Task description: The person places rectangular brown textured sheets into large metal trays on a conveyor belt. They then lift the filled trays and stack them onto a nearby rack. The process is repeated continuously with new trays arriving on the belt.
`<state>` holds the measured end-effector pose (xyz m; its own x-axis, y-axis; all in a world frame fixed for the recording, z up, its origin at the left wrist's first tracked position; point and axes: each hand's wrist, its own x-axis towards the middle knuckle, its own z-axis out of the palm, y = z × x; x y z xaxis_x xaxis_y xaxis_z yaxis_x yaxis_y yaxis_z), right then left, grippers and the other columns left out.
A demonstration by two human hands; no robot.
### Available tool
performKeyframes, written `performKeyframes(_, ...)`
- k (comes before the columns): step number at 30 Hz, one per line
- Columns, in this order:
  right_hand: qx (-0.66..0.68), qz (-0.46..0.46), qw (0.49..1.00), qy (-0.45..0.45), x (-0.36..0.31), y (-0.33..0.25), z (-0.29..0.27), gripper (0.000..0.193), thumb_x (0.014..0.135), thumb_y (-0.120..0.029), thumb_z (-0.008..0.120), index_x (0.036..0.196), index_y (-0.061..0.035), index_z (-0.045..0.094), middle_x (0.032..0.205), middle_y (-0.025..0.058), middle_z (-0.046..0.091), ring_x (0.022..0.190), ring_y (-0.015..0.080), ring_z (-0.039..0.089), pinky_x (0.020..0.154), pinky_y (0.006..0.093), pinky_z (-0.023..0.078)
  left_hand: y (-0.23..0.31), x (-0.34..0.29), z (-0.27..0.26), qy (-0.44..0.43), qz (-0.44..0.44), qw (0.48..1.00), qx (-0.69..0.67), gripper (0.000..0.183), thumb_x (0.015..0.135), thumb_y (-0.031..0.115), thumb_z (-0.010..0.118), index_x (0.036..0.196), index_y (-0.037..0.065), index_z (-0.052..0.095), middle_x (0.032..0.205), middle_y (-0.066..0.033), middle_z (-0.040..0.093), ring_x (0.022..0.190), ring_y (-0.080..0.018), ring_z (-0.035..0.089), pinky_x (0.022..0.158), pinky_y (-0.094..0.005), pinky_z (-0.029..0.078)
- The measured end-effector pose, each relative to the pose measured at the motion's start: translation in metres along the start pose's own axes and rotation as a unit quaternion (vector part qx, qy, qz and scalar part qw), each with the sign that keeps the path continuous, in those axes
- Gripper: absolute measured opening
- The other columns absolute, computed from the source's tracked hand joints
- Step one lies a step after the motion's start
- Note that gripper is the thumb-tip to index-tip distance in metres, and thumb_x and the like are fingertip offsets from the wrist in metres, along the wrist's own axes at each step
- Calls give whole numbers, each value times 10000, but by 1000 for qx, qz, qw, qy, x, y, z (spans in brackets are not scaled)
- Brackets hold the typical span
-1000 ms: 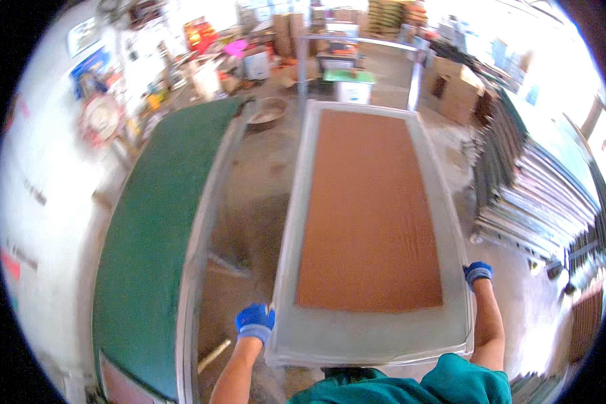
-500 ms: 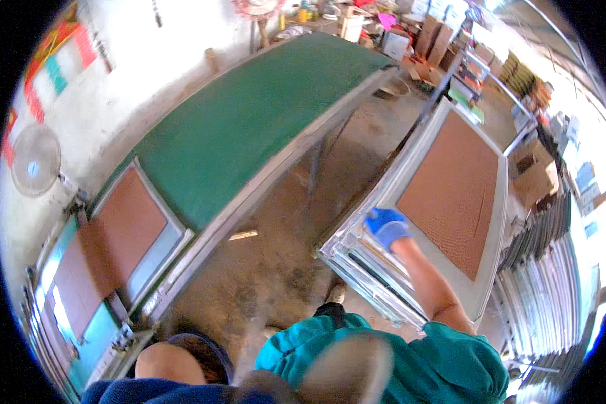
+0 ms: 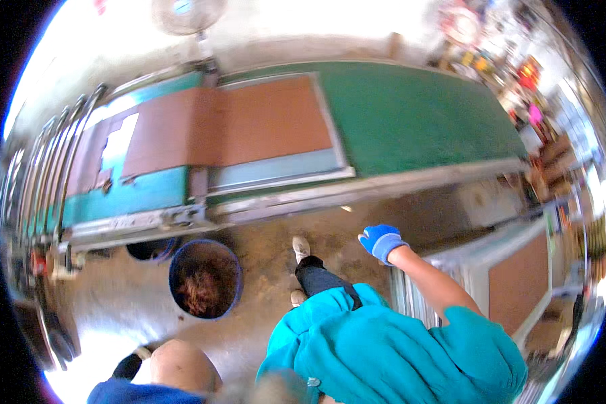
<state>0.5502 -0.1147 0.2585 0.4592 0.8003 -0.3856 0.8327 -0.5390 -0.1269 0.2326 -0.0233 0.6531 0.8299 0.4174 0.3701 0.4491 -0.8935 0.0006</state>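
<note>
My right hand (image 3: 382,243), in a blue glove, reaches out from a teal sleeve (image 3: 468,330) over the floor. Its fingers are curled in, and nothing shows between them. Closest to it is the stack of flat framed panels (image 3: 424,286), just below and to its right, with a gap between. The top panel carries a brown rectangle (image 3: 518,283) inside a pale border. My left hand is out of view. Across the floor, another brown panel in a pale frame (image 3: 276,121) lies on the long green table (image 3: 417,121), apart from my hand.
Left along the table stands a fixture with several upright rods (image 3: 74,155) and a brown sheet (image 3: 161,135). A round blue-rimmed bin (image 3: 205,279) with brown scraps sits below. A navy-clothed person's knee (image 3: 182,363) shows at lower left. A fan (image 3: 188,13) hangs by the wall.
The view has swung left, so the stack now sits farther right and the bin shows. My right hand has come off the stack's near corner and is over the floor.
</note>
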Motion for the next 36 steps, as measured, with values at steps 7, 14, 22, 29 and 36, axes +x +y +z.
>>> performKeyframes(7,-21,-173,981,-83,127,-117,16,383,813,-377,404,804,-72,636,861,194,603,806,368,577,708,466,451,-64,9,36,110,-22,993,46,222,741,112,640,610,65,467,505,1,384,408,-114,378,372,-232,277)
performKeyframes(14,-6,-221,955,-200,206,-201,28,347,788,-367,452,894,-101,647,924,168,613,865,348,580,749,447,455,-206,9,171,-76,-283,954,-60,341,728,211,652,489,51,469,451,-91,414,380,-201,401,388,-318,302)
performKeyframes(22,-23,-293,918,-267,270,-239,12,346,777,-337,446,887,-75,643,939,185,599,864,358,573,746,437,457,-263,-170,392,-165,-734,628,-201,319,786,358,518,834,64,629,843,-189,608,789,-337,596,692,-400,461)
performKeyframes(29,-108,-325,900,-271,275,-289,16,393,809,-387,405,875,-68,624,932,187,597,875,368,556,752,455,439,-131,-315,447,-83,-864,260,-424,238,804,239,505,888,18,533,706,-133,607,458,-226,566,412,-334,457)
performKeyframes(36,-10,-369,924,-101,279,-361,22,308,809,-351,451,832,-77,589,877,180,599,810,375,560,689,456,447,-108,-378,451,-115,-833,330,-428,274,824,241,489,968,14,545,781,-174,606,568,-287,603,468,-387,485)
